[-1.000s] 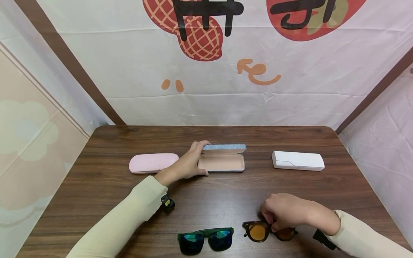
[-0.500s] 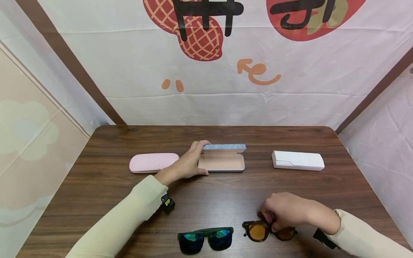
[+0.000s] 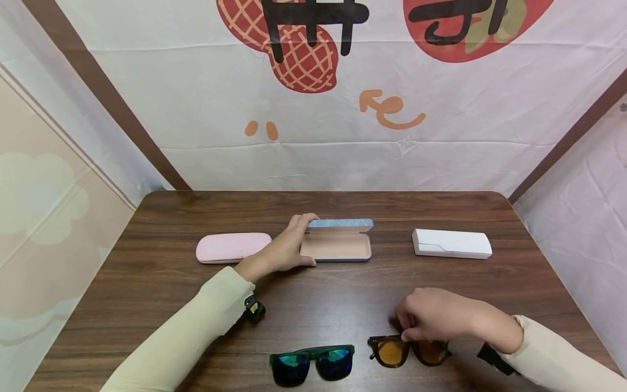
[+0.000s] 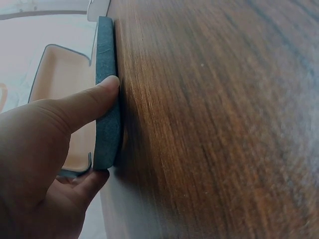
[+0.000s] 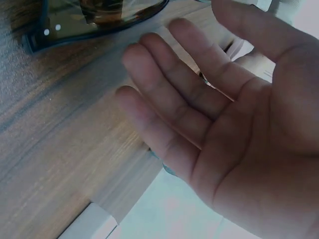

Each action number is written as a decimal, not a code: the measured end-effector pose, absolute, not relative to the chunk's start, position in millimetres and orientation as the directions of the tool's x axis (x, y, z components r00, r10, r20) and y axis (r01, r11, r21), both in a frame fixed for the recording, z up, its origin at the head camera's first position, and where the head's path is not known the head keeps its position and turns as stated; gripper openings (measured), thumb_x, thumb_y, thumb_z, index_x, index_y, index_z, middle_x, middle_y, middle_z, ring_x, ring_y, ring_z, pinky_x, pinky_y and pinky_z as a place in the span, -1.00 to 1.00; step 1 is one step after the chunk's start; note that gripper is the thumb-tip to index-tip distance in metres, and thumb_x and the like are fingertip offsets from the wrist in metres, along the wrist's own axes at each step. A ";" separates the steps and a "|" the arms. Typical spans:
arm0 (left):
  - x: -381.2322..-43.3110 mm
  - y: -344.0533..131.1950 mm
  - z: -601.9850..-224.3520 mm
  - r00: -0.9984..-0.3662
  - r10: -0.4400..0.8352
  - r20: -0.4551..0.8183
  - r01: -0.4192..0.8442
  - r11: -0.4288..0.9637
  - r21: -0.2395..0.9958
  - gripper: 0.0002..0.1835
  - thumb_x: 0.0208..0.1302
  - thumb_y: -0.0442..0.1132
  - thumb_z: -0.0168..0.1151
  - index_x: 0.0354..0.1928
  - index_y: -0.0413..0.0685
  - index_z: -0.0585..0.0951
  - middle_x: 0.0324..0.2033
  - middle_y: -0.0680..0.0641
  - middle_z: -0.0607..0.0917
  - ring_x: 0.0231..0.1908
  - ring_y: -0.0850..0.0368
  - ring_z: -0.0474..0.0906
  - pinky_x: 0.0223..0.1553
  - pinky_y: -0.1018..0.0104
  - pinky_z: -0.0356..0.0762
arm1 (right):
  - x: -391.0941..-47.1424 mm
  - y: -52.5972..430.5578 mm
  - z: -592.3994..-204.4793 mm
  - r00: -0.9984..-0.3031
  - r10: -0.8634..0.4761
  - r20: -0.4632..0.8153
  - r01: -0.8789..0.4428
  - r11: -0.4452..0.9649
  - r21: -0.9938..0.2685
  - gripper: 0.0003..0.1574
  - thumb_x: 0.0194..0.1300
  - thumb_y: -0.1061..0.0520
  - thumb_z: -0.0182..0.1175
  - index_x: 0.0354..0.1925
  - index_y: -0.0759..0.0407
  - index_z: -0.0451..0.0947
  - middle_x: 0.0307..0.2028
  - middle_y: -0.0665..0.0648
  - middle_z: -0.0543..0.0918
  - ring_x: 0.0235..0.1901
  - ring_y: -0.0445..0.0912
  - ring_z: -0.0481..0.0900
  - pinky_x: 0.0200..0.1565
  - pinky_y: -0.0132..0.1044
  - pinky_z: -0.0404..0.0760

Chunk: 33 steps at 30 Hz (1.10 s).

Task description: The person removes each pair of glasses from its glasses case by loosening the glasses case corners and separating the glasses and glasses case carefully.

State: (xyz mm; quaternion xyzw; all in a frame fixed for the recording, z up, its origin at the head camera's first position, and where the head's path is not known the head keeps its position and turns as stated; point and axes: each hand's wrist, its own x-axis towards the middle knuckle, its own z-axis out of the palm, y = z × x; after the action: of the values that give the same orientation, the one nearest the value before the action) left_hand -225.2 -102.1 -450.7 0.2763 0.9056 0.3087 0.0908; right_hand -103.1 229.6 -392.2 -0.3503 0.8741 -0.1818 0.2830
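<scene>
My left hand (image 3: 281, 251) grips the left end of a blue glasses case (image 3: 343, 249) whose lid stands raised, showing a bare beige lining. In the left wrist view, the thumb lies across the case's front wall (image 4: 105, 137) and the fingers reach round its end. Amber-lensed sunglasses (image 3: 391, 354) with a dark frame lie on the table under my right hand (image 3: 438, 316). The right wrist view shows that hand's fingers (image 5: 149, 74) loosely bent and apart from the frame, holding nothing. Sunglasses with blue-green mirrored lenses (image 3: 336, 365) lie to the left.
A closed pink glasses case (image 3: 227, 246) lies left of the blue one, partly behind my left wrist. On the right sits a closed white case (image 3: 453, 243). A printed cloth (image 3: 210, 98) hangs behind the wooden table (image 3: 161, 294).
My right hand has let go of the amber sunglasses' bridge and risen slightly away from them. The left hand and the blue case have stayed put.
</scene>
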 end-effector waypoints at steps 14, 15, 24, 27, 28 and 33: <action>-225.3 -102.1 -450.6 -0.834 0.552 -0.001 0.440 0.667 0.601 0.08 0.08 -0.16 0.62 0.50 0.04 0.07 0.30 -0.25 0.27 0.16 -0.10 0.47 0.12 0.00 0.53 | -109.3 220.3 -385.6 -0.634 -0.760 -0.141 -0.629 0.613 -0.479 -0.81 0.41 0.04 0.31 -0.03 -0.06 0.64 -0.10 -0.13 0.66 -0.13 -0.26 0.62 -0.13 -0.20 0.65; -225.3 -102.1 -450.6 -0.834 0.552 0.000 0.441 0.666 0.602 0.08 0.08 -0.16 0.62 0.50 0.04 0.07 0.30 -0.25 0.27 0.16 -0.10 0.47 0.13 0.00 0.53 | -109.1 219.8 -386.0 -0.632 -0.766 -0.120 -0.644 0.606 -0.467 -0.78 0.41 0.03 0.31 0.01 -0.05 0.63 -0.06 -0.12 0.65 -0.09 -0.24 0.61 -0.10 -0.18 0.65; -225.2 -102.4 -451.5 -0.830 0.558 0.003 0.446 0.659 0.605 0.08 0.09 -0.16 0.61 0.51 0.01 0.07 0.31 -0.26 0.26 0.17 -0.11 0.47 0.14 0.00 0.52 | -107.2 216.3 -389.7 -0.591 -0.807 0.018 -0.758 0.547 -0.355 -0.27 0.36 -0.02 0.37 0.42 0.00 0.40 0.40 0.14 0.42 0.32 0.04 0.45 0.18 0.03 0.54; -225.4 -102.2 -451.8 -0.830 0.558 0.005 0.446 0.658 0.606 0.08 0.09 -0.16 0.61 0.51 0.02 0.07 0.31 -0.25 0.26 0.17 -0.11 0.47 0.13 0.00 0.53 | -106.3 215.0 -390.0 -0.572 -0.819 0.048 -0.782 0.526 -0.335 -0.13 0.33 -0.05 0.39 0.50 -0.06 0.29 0.50 0.13 0.27 0.43 0.09 0.31 0.29 0.13 0.41; -225.6 -102.2 -452.0 -0.830 0.558 0.006 0.447 0.659 0.605 0.07 0.08 -0.16 0.61 0.50 0.02 0.07 0.31 -0.25 0.27 0.17 -0.11 0.47 0.13 0.00 0.52 | -105.9 214.3 -389.9 -0.567 -0.822 0.052 -0.786 0.521 -0.333 -0.09 0.33 -0.07 0.39 0.53 -0.09 0.25 0.54 0.12 0.20 0.46 0.10 0.24 0.33 0.17 0.33; -226.0 -102.0 -452.3 -0.829 0.559 0.012 0.453 0.659 0.601 0.07 0.08 -0.16 0.61 0.50 0.02 0.08 0.31 -0.25 0.27 0.15 -0.10 0.48 0.12 0.00 0.53 | -105.2 210.3 -388.9 -0.549 -0.834 0.058 -0.800 0.504 -0.327 0.06 0.30 -0.21 0.37 0.59 -0.13 0.11 0.63 0.11 -0.15 0.58 0.11 -0.17 0.41 0.37 -0.14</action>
State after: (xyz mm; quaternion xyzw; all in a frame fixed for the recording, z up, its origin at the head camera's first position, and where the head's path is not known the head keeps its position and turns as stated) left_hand -226.0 -102.0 -452.3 0.2788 0.9066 0.3044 0.0872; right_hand -105.2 210.3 -388.9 -0.4719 0.8654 -0.1597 0.0536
